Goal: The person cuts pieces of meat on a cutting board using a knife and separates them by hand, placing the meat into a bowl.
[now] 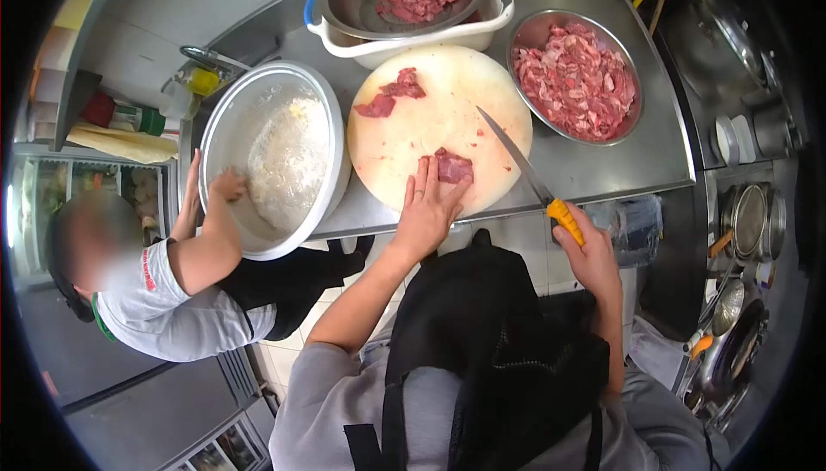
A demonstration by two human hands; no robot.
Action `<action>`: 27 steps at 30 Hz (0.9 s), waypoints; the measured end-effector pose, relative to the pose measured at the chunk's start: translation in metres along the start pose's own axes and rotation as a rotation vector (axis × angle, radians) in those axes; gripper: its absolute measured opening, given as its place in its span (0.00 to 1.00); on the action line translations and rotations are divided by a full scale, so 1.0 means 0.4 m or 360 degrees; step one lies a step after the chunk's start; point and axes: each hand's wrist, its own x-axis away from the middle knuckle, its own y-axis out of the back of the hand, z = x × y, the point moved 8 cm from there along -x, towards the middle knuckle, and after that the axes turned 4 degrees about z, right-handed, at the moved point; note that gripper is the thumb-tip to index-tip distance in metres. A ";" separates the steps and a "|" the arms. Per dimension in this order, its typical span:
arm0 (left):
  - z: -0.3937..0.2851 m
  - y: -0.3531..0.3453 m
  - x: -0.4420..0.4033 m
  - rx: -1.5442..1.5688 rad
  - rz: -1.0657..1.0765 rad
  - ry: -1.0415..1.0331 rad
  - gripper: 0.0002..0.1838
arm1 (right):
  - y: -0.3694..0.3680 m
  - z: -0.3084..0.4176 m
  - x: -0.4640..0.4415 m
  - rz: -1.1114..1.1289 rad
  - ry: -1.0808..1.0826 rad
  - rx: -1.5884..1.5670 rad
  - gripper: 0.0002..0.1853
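My left hand [426, 211] lies on a small slab of raw red meat [454, 166], its fingers stretched and spread against the meat's near and left sides. In my right hand [592, 252] is a kitchen knife [525, 166] with a yellow handle. The long blade points up and left over the right part of a round, pale cutting board [430, 131], apart from the slab. Farther back on the board lie more raw meat pieces [403, 85]. Small scraps dot its surface.
A steel bowl of cut meat [575, 80] stands right of the board. Behind it, another steel bowl [353, 6] with meat rests on a white tub [379, 54]. At left, a co-worker [181, 299] reaches into a large basin [323, 92] of cloudy water. Pans [747, 221] are at right.
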 end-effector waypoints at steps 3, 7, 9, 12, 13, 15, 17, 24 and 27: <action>-0.021 0.073 0.008 0.0066 0.0039 0.0077 0.17 | -0.001 -0.006 0.016 -0.0036 -0.0015 -0.0001 0.25; 0.131 0.081 0.020 0.0515 -0.0185 0.0671 0.12 | -0.036 -0.066 0.038 -0.0012 -0.0125 -0.0103 0.25; 0.087 0.045 -0.015 0.0619 -0.0299 0.0414 0.12 | -0.078 -0.104 0.049 0.0070 -0.0295 -0.0333 0.26; 0.027 -0.001 -0.034 0.0420 -0.0070 0.0284 0.14 | -0.114 -0.097 0.055 0.0069 -0.0271 -0.0388 0.26; 0.024 0.002 -0.052 0.0376 0.0036 0.0330 0.14 | -0.114 -0.097 0.050 0.0053 -0.0255 -0.0383 0.26; 0.021 0.005 -0.054 0.0296 0.0108 0.0314 0.17 | -0.118 -0.097 0.062 0.0062 -0.0227 -0.0408 0.26; 0.034 -0.018 -0.057 0.0547 0.0026 0.0278 0.26 | -0.113 -0.095 0.061 0.0036 -0.0223 -0.0405 0.26; -0.040 -0.088 -0.105 0.0136 0.0393 0.0001 0.40 | -0.107 -0.083 0.060 0.0002 -0.0214 -0.0356 0.27; -0.071 -0.128 -0.145 0.0341 0.0398 -0.0131 0.39 | -0.101 -0.090 0.062 -0.0048 -0.0296 -0.0410 0.27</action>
